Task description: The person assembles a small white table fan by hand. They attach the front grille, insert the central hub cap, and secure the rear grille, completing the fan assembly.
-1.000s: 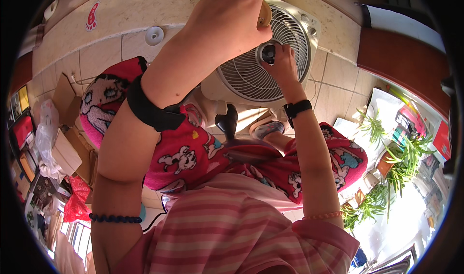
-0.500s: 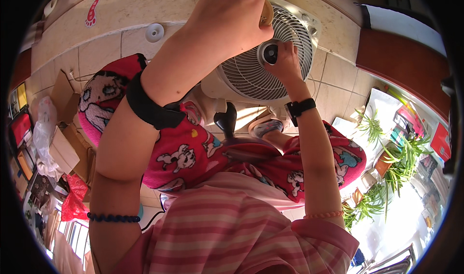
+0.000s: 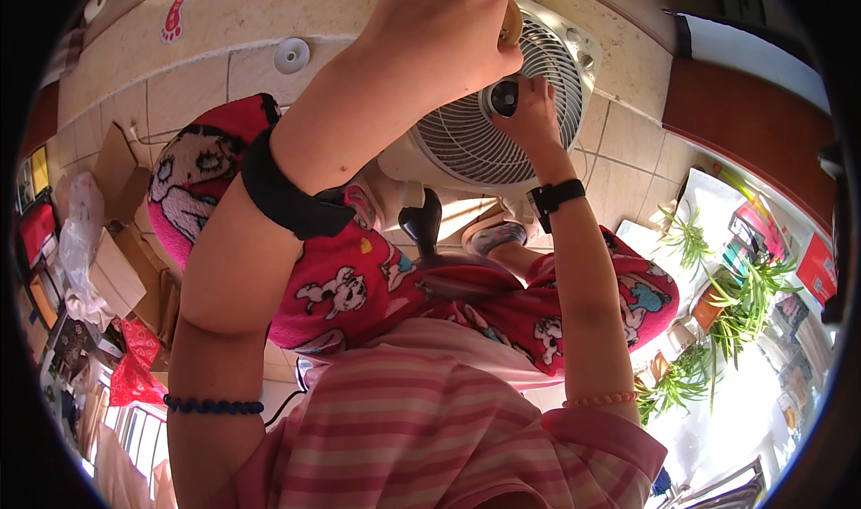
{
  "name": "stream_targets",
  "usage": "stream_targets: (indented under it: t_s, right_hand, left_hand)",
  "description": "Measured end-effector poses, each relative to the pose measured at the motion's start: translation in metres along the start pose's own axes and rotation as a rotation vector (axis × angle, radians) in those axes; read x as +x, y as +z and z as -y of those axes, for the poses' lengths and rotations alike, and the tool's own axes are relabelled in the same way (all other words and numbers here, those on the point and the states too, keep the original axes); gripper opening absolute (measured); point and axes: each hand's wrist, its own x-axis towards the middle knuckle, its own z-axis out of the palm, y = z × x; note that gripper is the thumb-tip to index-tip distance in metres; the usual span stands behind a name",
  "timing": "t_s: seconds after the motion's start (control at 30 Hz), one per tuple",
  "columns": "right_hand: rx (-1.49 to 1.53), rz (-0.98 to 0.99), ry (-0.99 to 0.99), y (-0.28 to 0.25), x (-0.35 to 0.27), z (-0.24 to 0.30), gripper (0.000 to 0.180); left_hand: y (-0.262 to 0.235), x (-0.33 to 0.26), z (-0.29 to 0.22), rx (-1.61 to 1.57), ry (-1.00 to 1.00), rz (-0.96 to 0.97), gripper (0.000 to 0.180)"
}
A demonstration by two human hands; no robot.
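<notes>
A white box-shaped fan [image 3: 574, 16] with a round spiral grille [image 3: 466, 146] stands in front of me on the floor. My left hand [image 3: 453, 34] reaches over its far left part, fingers closed on a tan, round-edged object [image 3: 512, 22]. Most of that object is hidden behind the hand, so its kind cannot be made out. My right hand [image 3: 531, 119] rests at the middle of the grille. Its thumb and fingers are curled around the round white hub with a black centre [image 3: 504, 98].
A white round disc [image 3: 291, 56] lies on the stone ledge beyond my left knee. Cardboard boxes [image 3: 117, 271] and plastic bags stand at left. Green potted plants [image 3: 744, 298] are at right, below a reddish-brown wooden panel [image 3: 744, 123]. Between my legs is a dark handle-like part [image 3: 420, 224].
My left hand and the tan object have shifted slightly right. The fan has shifted slightly right as well. My right hand keeps its place at the hub.
</notes>
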Motion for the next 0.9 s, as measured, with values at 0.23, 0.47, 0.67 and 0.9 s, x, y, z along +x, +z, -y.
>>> stream_targets:
  t_s: [0.23,0.47,0.67,0.9]
  right_hand:
    - [-0.021,-0.013,-0.106,0.001,0.002,-0.009,0.066]
    - [-0.004,0.016,-0.123,0.000,0.003,-0.016,0.069]
    - [-0.076,0.075,-0.055,0.003,0.007,-0.018,0.077]
    - [0.020,-0.024,-0.177,0.008,0.013,-0.030,0.068]
  left_hand:
    - [-0.004,0.001,-0.001,-0.040,0.015,0.003,0.044]
    - [-0.001,0.000,0.002,-0.034,0.020,0.019,0.044]
    - [-0.013,-0.008,-0.010,-0.018,0.028,-0.045,0.044]
    - [0.002,-0.012,-0.008,0.036,-0.007,-0.112,0.046]
